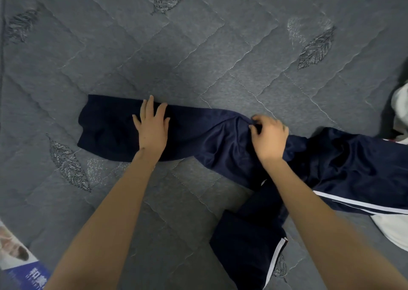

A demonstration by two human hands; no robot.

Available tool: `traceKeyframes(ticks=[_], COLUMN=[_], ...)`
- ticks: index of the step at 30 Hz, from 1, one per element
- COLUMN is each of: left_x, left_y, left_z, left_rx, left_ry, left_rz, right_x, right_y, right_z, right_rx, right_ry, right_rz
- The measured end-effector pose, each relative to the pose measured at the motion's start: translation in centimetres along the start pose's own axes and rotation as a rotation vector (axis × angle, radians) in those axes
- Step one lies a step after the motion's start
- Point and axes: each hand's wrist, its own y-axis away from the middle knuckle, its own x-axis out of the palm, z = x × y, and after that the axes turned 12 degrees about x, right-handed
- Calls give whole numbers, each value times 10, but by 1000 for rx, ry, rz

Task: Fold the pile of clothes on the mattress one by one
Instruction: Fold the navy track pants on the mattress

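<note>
A pair of dark navy track trousers (198,135) with white side stripes lies stretched across the grey quilted mattress (198,46). One end reaches left, and another part trails toward me at the lower right. My left hand (152,121) rests flat on the left part with its fingers spread. My right hand (268,136) grips a bunched fold of the fabric near the middle, fingers curled into it.
White clothes (400,108) lie at the right edge, and more white cloth (393,230) shows below the trousers. A printed blue and white package (19,263) sits at the lower left corner. The mattress edge runs along the left.
</note>
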Motion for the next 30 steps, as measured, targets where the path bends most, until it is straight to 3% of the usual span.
traceKeyframes(ticks=[6, 9, 13, 24, 30], left_x=[-5, -13, -6, 55, 83], left_y=[-24, -40, -41, 92, 157], left_z=[2, 4, -2, -92, -141], left_rx=[7, 37, 21, 358, 272], left_ry=[207, 201, 70, 55, 234], left_rz=[-249, -351, -231, 47, 54], right_x=[-5, -3, 6, -13, -27], right_y=[-25, -33, -26, 54, 90], right_z=[16, 25, 20, -37, -78], right_rx=[-38, -59, -72, -315, -312], right_ry=[-170, -203, -103, -35, 17], right_rz=[-147, -221, -107, 129, 173])
